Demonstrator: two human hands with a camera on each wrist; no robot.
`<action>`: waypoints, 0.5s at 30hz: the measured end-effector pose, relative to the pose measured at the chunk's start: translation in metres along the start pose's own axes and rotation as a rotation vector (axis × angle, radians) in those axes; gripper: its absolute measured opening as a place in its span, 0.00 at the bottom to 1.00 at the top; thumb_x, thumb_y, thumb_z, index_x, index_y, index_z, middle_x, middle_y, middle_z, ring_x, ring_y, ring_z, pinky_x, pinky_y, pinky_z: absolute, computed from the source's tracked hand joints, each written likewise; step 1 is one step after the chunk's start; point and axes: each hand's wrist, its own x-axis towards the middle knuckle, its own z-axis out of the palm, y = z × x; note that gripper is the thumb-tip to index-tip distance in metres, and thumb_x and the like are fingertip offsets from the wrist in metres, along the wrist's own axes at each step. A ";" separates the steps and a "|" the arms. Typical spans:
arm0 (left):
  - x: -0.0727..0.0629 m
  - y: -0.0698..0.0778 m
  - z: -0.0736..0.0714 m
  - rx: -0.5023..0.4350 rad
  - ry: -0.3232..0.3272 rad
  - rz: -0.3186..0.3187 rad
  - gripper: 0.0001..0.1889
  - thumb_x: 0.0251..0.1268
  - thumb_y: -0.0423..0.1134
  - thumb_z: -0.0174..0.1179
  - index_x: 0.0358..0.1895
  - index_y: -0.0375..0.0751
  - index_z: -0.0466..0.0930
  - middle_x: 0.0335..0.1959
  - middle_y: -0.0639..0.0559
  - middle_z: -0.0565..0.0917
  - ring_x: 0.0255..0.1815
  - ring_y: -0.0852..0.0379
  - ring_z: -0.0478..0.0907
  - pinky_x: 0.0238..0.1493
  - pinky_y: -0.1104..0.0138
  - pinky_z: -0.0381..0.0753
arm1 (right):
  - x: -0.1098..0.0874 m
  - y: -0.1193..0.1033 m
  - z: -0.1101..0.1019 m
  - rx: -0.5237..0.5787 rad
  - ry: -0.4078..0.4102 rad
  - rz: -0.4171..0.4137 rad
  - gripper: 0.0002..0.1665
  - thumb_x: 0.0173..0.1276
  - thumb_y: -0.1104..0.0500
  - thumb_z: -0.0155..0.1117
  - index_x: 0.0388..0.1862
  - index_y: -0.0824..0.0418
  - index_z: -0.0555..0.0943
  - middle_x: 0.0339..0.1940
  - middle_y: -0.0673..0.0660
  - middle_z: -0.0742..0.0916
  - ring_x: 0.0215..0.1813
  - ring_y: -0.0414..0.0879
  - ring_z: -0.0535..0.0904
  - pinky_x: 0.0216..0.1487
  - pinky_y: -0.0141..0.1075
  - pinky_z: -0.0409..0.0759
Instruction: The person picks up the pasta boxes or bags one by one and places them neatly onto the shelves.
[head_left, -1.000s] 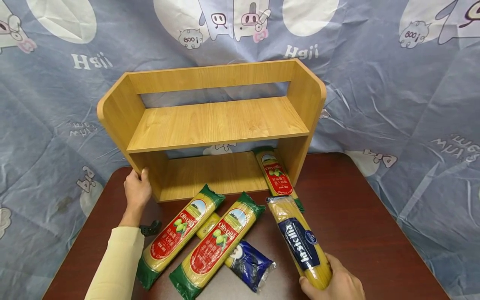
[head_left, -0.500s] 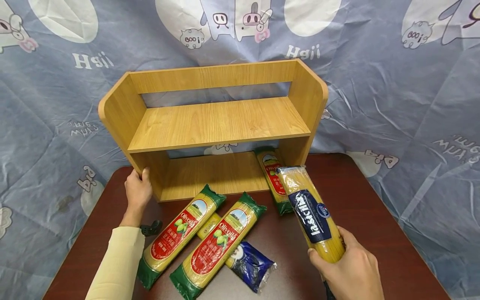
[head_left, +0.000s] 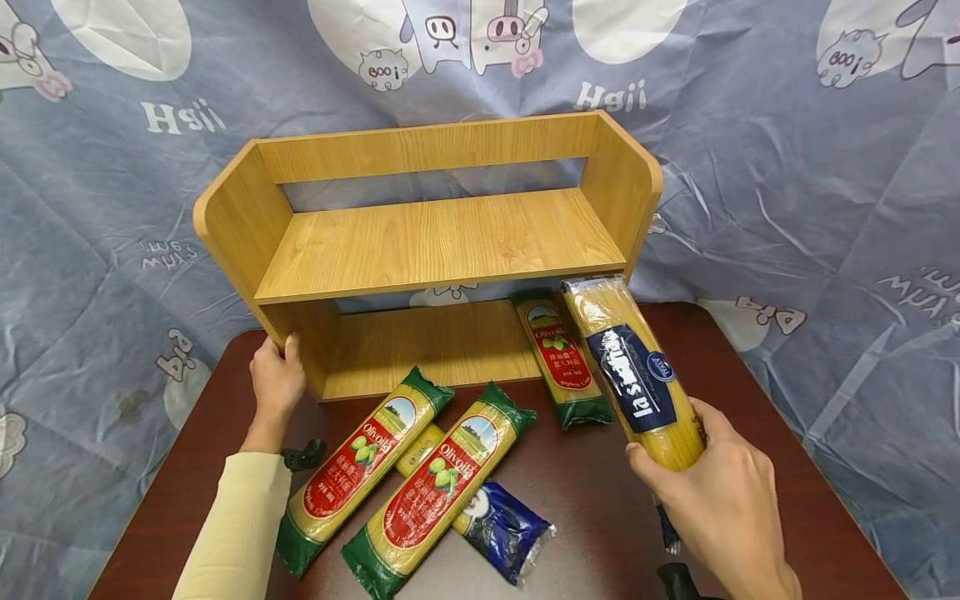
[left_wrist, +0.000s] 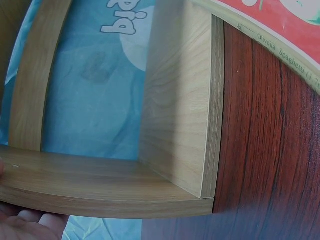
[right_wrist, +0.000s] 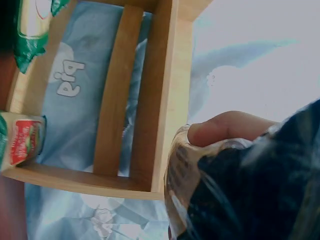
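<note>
My right hand (head_left: 723, 492) grips the near end of a yellow spaghetti packet with a dark blue label (head_left: 637, 375), held up in front of the shelf's right side. In the right wrist view the thumb presses the packet's crinkled wrapper (right_wrist: 182, 180). My left hand (head_left: 276, 375) holds the left side panel of the wooden shelf (head_left: 442, 242); in the left wrist view its fingers (left_wrist: 52, 224) curl under that panel's edge. A green-and-red spaghetti packet (head_left: 558, 354) lies in the lower compartment at the right, its near end sticking out past the front edge.
Two more green-and-red spaghetti packets (head_left: 360, 467) (head_left: 442, 487) lie slanted on the dark red table (head_left: 750, 400). Beneath them is a blue-and-yellow packet (head_left: 502, 529). A patterned blue cloth (head_left: 787, 208) hangs behind the shelf.
My right hand has carried the blue-labelled spaghetti packet up and away, toward the shelf's right side. The packet in the lower compartment has shifted at its near end. My left hand stays put.
</note>
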 end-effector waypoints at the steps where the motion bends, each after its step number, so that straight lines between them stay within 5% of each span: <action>1: 0.000 0.000 0.000 -0.002 0.001 0.000 0.19 0.81 0.44 0.50 0.46 0.27 0.80 0.44 0.29 0.85 0.49 0.36 0.81 0.48 0.48 0.73 | 0.003 -0.002 -0.001 0.002 0.002 -0.013 0.51 0.49 0.43 0.83 0.64 0.69 0.73 0.41 0.68 0.86 0.32 0.58 0.80 0.28 0.44 0.76; 15: 0.002 0.000 0.001 0.005 0.009 0.007 0.19 0.81 0.44 0.50 0.43 0.27 0.79 0.42 0.28 0.85 0.47 0.34 0.82 0.46 0.48 0.73 | 0.047 -0.024 -0.006 0.056 0.056 -0.124 0.48 0.53 0.45 0.81 0.66 0.70 0.73 0.42 0.69 0.86 0.31 0.59 0.81 0.26 0.44 0.77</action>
